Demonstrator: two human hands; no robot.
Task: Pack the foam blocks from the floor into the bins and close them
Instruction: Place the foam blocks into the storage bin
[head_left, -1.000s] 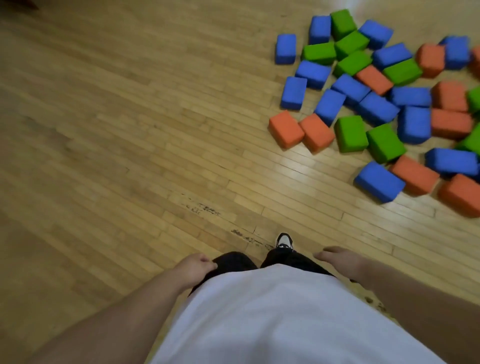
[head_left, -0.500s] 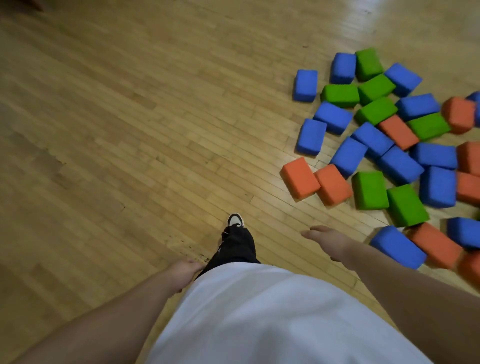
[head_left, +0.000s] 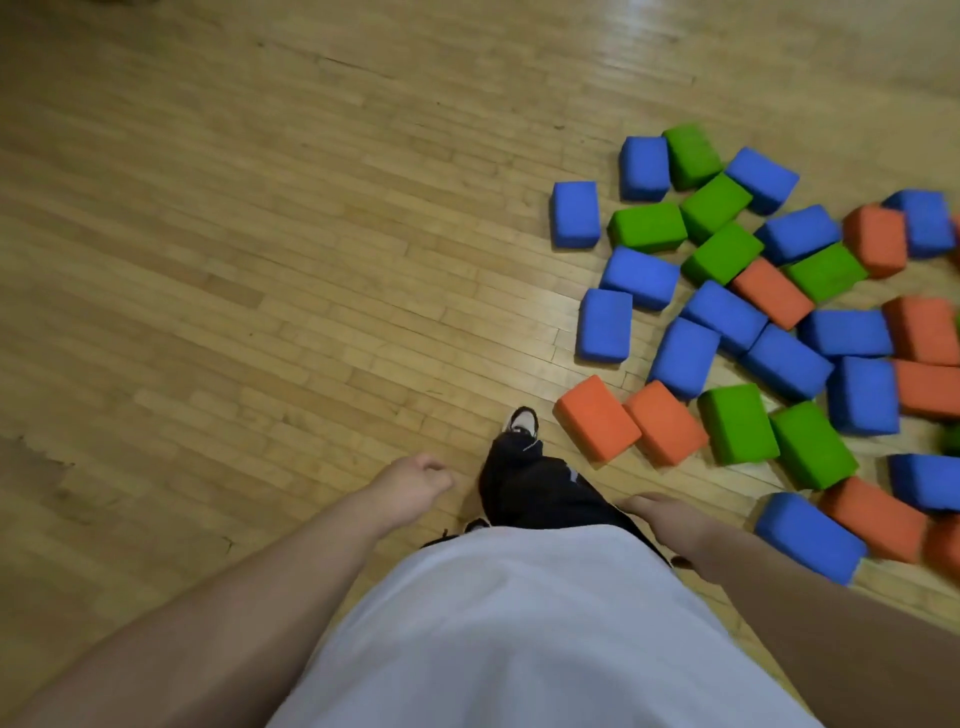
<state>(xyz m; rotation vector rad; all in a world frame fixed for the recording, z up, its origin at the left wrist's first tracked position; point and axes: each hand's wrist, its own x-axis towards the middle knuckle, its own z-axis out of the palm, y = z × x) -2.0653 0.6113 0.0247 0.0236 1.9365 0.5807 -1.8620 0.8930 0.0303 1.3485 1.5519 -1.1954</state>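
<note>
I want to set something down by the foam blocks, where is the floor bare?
Bare wooden floor spans everything left of the lone blue block and the nearest orange block, ahead of your shoe. The right side is crowded: foam blocks lie packed together.

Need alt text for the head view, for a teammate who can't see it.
Blue, green and orange foam blocks lie scattered on the wooden floor, ahead to the person's right. The left hand and right hand hang empty beside a white shirt; no bin shows.

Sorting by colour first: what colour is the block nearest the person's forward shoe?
That block is orange, lying just right of the shoe; the head view shows it.
</note>
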